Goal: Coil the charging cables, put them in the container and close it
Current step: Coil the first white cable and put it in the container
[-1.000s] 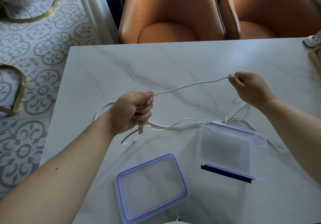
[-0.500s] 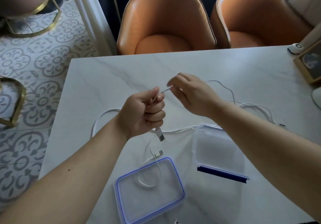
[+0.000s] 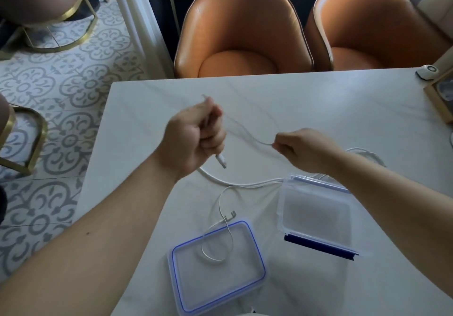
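Note:
My left hand (image 3: 196, 134) is a fist around a thin white charging cable (image 3: 247, 136), with a white plug end (image 3: 221, 161) hanging out below the fingers. My right hand (image 3: 299, 147) pinches the same cable further along, and the blurred strand runs between both hands above the table. A second white cable (image 3: 220, 205) lies on the marble table, its loop resting on the blue-rimmed lid (image 3: 218, 269), its USB plug (image 3: 230, 215) beside the lid's far edge. The clear container (image 3: 316, 212) stands open at right, partly under my right forearm.
The white marble table (image 3: 318, 109) has its left edge near my left arm. Two orange chairs (image 3: 242, 33) stand at the far side. A small white device (image 3: 427, 71) and a wooden frame (image 3: 441, 94) sit at the far right corner. More cable (image 3: 365, 152) lies behind my right wrist.
My right hand has drawn away from the left, pulling the cable out to the right. My left fist has risen and turned, and the plug dangles lower from it.

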